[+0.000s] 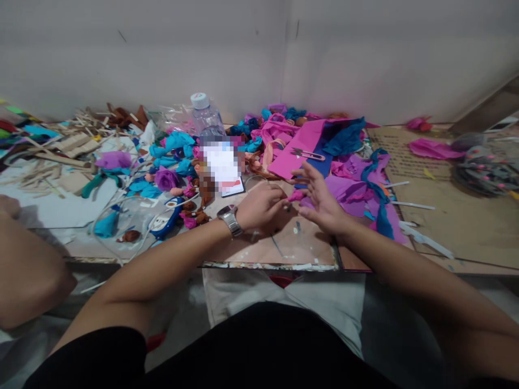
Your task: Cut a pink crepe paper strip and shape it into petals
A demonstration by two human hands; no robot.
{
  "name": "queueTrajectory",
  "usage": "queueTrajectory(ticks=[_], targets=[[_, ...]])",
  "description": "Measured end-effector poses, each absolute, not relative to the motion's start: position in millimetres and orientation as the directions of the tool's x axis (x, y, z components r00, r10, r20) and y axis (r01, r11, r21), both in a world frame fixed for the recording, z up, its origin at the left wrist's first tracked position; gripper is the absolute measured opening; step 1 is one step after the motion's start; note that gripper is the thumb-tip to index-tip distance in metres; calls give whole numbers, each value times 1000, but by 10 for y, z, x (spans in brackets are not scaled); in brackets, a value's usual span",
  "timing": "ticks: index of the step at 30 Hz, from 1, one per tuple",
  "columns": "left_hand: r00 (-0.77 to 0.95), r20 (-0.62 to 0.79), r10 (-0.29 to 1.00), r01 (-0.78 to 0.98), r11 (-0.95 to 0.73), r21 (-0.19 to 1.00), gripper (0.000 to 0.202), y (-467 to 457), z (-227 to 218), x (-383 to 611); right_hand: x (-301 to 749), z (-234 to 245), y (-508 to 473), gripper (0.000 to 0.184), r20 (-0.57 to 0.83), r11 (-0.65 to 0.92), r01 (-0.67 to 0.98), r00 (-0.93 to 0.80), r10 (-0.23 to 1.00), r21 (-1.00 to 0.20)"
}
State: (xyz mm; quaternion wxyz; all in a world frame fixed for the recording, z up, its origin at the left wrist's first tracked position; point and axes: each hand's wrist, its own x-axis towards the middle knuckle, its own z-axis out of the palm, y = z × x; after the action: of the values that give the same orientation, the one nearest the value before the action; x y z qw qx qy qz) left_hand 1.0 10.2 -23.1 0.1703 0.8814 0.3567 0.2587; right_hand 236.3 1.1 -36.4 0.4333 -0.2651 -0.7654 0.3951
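My left hand (261,207), with a metal watch (230,220) at the wrist, is closed, its fingertips pinching a small twisted piece of pink crepe paper (297,195). Just to the right, my right hand (320,200) is open, fingers apart, with nothing seen gripped in it. Beyond the hands, a pair of thread snips (308,155) lies on a pink sheet (284,163) and a blue one. Crumpled purple paper (348,194) spreads beside my right wrist. A lit phone (233,186), mostly blurred, stands behind my left hand.
A clear bottle (207,120) stands near the wall. Blue, purple and brown paper bits (172,146) crowd the left, with a blue-rimmed round device (165,219) and white cable. Wood strips (77,143) lie farther left, near another person's arm (28,265). Cardboard (421,183) covers the right.
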Motion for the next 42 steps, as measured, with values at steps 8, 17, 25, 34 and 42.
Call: queueTrajectory(ticks=[8, 17, 25, 34, 42], targets=[[631, 262, 730, 696, -682, 223, 25, 266, -348, -150, 2381, -476, 182, 79, 479, 525, 83, -307, 822, -847], [485, 174, 857, 860, -503, 84, 33, 209, -160, -124, 2387, -500, 209, 74, 478, 529, 130, -288, 830, -839], [480, 125, 868, 870, -490, 59, 37, 248, -128, -131, 2388, -524, 208, 71, 468, 520, 134, -289, 835, -844], [519, 385, 763, 438, -624, 647, 34, 199, -161, -95, 2402, -461, 244, 43, 483, 500, 145, -137, 865, -854], [544, 452, 707, 163, -618, 769, 37, 145, -115, -54, 2374, -446, 192, 64, 431, 474, 79, -306, 849, -877]])
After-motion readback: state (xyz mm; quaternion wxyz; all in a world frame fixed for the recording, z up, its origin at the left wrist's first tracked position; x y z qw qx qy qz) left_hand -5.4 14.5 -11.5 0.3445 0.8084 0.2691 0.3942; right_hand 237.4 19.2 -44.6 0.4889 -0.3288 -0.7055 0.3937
